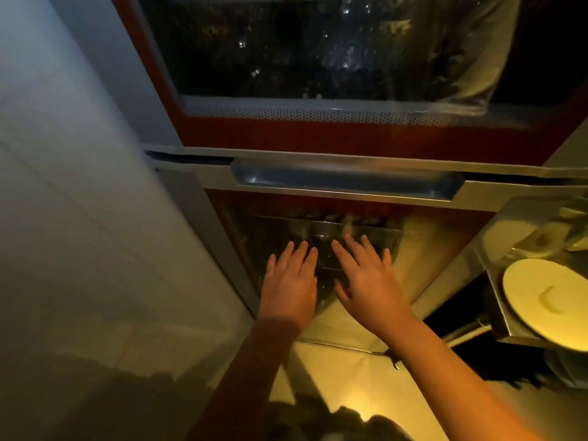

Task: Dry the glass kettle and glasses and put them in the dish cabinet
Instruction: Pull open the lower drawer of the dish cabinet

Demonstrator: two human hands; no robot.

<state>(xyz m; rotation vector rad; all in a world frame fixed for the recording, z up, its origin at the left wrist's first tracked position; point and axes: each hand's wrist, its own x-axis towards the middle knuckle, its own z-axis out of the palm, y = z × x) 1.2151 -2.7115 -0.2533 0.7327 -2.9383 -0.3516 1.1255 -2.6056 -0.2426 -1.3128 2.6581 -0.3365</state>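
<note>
Nearest, the left hand (289, 288) lies flat, fingers straight and spread, holding nothing, on the red-framed glass lower door of the dish cabinet (251, 230). Just right of it, the right hand (366, 281) presses likewise, probably pushing the door closed. What looks like clear glassware (324, 249) shows dimly behind the pane between them. A round white plate (547, 300) sits well to their right.
</note>
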